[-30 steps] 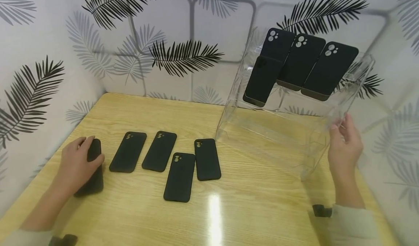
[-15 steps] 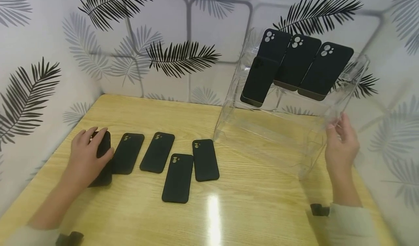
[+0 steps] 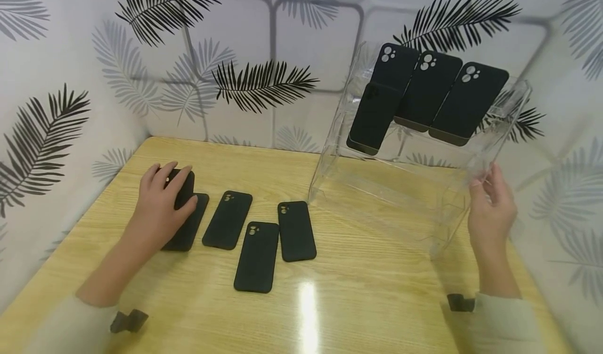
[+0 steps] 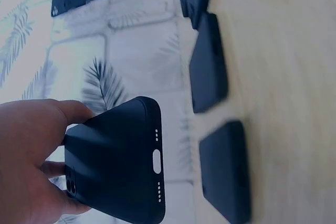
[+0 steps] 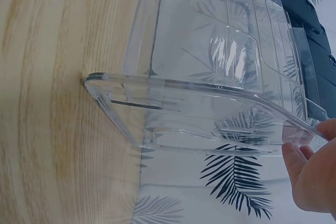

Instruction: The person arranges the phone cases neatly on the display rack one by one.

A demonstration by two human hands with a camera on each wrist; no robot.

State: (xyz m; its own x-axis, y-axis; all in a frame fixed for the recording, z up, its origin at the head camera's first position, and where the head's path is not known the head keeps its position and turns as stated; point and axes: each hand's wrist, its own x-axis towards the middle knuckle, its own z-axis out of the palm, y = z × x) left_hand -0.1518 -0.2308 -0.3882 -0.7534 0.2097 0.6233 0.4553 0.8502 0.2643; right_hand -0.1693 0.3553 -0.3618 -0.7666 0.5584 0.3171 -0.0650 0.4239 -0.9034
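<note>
A black phone case (image 3: 186, 189) is gripped from above by my left hand (image 3: 157, 205), its fingers and thumb on the edges. In the left wrist view, the held case (image 4: 115, 156) is up off the table and shows its end with a port cut-out and small holes. On the right, my right hand (image 3: 492, 210) pinches the side edge of a clear stepped display stand (image 3: 377, 194). The right wrist view shows the thumb and fingers at that clear side panel (image 5: 220, 90). Part of another phone case (image 3: 190, 228) on the table is hidden by the left hand and held case.
More black phone cases lie on the wood table (image 3: 358, 307): one case (image 3: 227, 220) beside the hand, another case (image 3: 256, 257) nearer me, and a third (image 3: 297, 231) close to the stand. Several cases (image 3: 428, 92) lean on the stand's upper tiers. Patterned wall covering (image 3: 245, 34) rises behind.
My left hand has carried its phone case from the table's left side rightward and away from me, over the neighbouring case. The right hand keeps its grip on the stand.
</note>
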